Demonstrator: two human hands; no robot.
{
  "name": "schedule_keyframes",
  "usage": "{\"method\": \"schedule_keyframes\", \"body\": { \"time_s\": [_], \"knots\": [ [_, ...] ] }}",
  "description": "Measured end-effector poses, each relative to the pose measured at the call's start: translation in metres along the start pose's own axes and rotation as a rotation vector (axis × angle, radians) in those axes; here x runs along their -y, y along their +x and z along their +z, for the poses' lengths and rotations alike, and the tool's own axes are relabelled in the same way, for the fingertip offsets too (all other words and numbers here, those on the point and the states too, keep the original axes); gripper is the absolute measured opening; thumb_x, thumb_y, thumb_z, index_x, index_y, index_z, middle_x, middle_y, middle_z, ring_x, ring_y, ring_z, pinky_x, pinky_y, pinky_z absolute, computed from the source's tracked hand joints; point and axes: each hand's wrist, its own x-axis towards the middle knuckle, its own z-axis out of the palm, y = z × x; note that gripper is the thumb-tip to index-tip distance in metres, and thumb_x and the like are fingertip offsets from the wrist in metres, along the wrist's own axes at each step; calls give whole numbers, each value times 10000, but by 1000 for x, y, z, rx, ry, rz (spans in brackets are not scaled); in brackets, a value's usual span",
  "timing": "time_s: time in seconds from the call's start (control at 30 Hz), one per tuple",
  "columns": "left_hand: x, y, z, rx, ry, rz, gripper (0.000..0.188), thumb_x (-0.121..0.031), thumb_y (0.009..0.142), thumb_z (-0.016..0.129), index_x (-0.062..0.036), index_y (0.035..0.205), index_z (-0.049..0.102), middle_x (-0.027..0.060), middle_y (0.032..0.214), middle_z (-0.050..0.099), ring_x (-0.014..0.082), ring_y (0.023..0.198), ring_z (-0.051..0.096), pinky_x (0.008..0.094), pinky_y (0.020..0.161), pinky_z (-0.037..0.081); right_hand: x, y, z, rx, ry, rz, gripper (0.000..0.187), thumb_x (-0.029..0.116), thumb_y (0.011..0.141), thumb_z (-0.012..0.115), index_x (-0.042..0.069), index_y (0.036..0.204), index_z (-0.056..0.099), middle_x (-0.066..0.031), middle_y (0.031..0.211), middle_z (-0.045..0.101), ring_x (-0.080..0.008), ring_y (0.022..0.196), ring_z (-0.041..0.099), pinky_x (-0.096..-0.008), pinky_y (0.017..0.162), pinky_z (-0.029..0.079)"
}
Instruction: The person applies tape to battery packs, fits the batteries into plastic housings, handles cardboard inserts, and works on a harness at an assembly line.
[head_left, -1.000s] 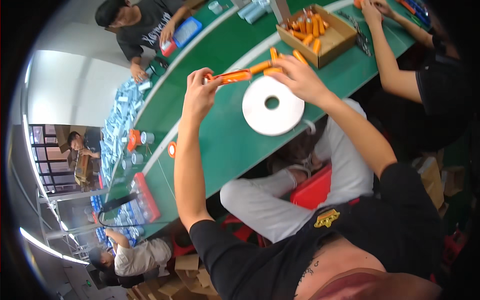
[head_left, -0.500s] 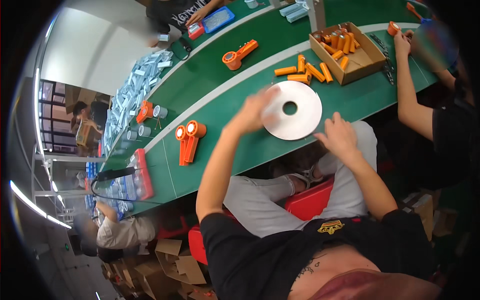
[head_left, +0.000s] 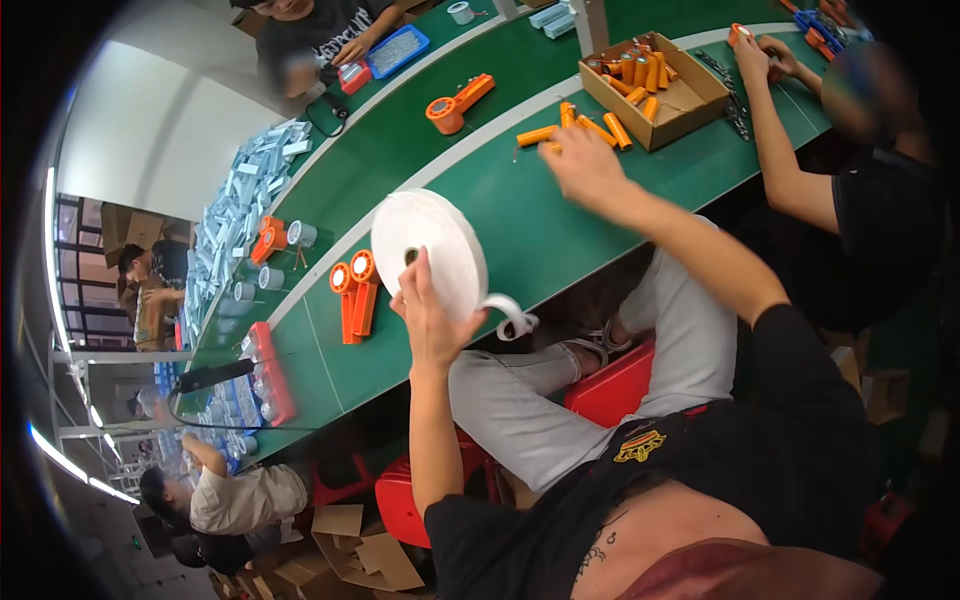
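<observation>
My left hand (head_left: pixel 437 325) holds a large white roll of tape (head_left: pixel 430 250) tilted up off the green table, its fingers against the face near the core hole and its thumb by the lower edge. A loose end of the tape (head_left: pixel 512 318) curls out beside the thumb, over the table's near edge. My right hand (head_left: pixel 588 170) reaches to the loose orange cylindrical batteries (head_left: pixel 617 131) on the table. Its fingertips are over one of them and partly hidden, so their grip does not show.
A cardboard box (head_left: pixel 690 110) of orange batteries stands beyond my right hand. Orange handheld fan bodies (head_left: pixel 358 300) lie at left, another (head_left: pixel 458 105) farther back. Light-blue plastic parts (head_left: pixel 235 200) are heaped far left. A co-worker's hands (head_left: pixel 760 62) hold an orange piece at right.
My left hand has lifted the tape roll off the table, tilting it and bringing it left. My right hand has moved from near the table edge to the loose batteries. The view has shifted slightly.
</observation>
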Motion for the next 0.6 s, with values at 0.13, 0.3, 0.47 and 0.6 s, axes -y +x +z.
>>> {"method": "schedule_keyframes", "body": {
  "time_s": [0.13, 0.3, 0.47, 0.6],
  "knots": [
    [-17, -12, -20, -10, -28, 158, 1257, -320, 432, 862, 38, 1491, 286, 163, 1194, 522, 336, 1090, 510, 424, 921, 296, -48, 47, 51, 336, -261, -113, 229, 176, 776, 674, 72, 980, 673, -96, 953, 608, -290, 999, 562, -410, 875, 436],
    [-27, -7, -19, 20, -81, 159, 1255, -397, 457, 847, 43, 1492, 290, 143, 1133, 548, 310, 1022, 522, 404, 852, 294, -58, 51, -11, -130, 378, 155, 304, 256, 877, 690, 67, 1106, 625, -79, 828, 621, -252, 867, 600, -383, 798, 466],
    [-35, 5, -4, 20, -76, 255, 1287, -517, 493, 833, 45, 1504, 268, 151, 1072, 554, 331, 975, 553, 430, 820, 336, -59, 51, -86, -152, 1415, 474, 239, 151, 920, 646, 19, 1064, 509, -128, 831, 672, -170, 734, 675, -287, 625, 523],
    [-47, 18, -5, 57, -85, 277, 1300, -396, 417, 880, 32, 1495, 294, 139, 1032, 545, 331, 940, 546, 433, 800, 335, -49, 39, -111, -224, 1746, 360, 337, 35, 856, 677, 48, 1076, 421, -183, 959, 658, -199, 792, 690, -270, 647, 542]
  ]
}}
